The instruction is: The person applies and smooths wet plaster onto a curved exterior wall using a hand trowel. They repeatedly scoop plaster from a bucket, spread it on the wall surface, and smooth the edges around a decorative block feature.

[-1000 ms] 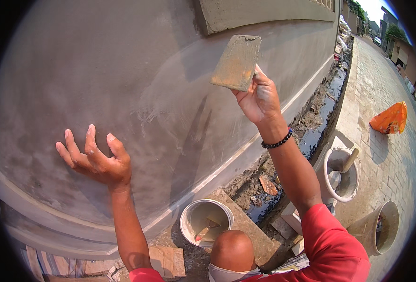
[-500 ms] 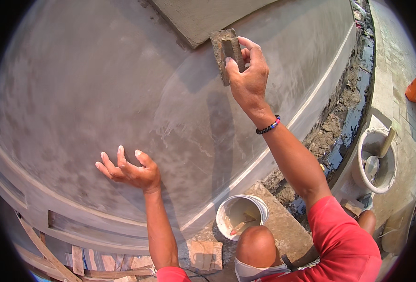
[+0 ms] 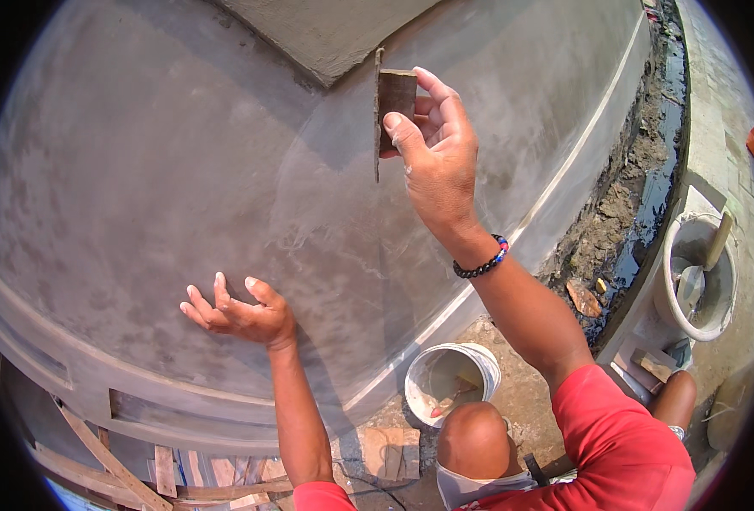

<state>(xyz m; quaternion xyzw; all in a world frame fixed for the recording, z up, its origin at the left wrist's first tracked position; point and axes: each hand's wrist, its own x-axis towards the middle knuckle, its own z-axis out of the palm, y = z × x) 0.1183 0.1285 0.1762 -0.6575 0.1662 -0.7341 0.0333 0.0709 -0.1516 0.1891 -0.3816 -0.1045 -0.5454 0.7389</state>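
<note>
My right hand (image 3: pixel 442 162) grips a small plastering float (image 3: pixel 397 102) by its block handle, thumb on one side and fingers on the other. The float's thin plate is seen nearly edge-on, close to the grey plastered wall (image 3: pixel 172 162) below a projecting plastered corner (image 3: pixel 334 38). Whether the plate touches the wall, I cannot tell. Lower left, my left hand (image 3: pixel 249 315) holds nothing; its fingers are apart and slightly curled in front of the wall. Smeared marks show on the plaster between the two hands.
Near my knee stands a white bucket (image 3: pixel 447 383) with a brush-like tool inside. Another bucket (image 3: pixel 701 277) at right holds a trowel (image 3: pixel 690 288) and a wooden-handled tool. A muddy trench (image 3: pixel 620 200) follows the wall's base. Wooden planks (image 3: pixel 109 456) lie at lower left.
The float has turned from showing its broad face to nearly edge-on, and my right hand has shifted slightly left. My left hand keeps its spread pose. The view has shifted a little.
</note>
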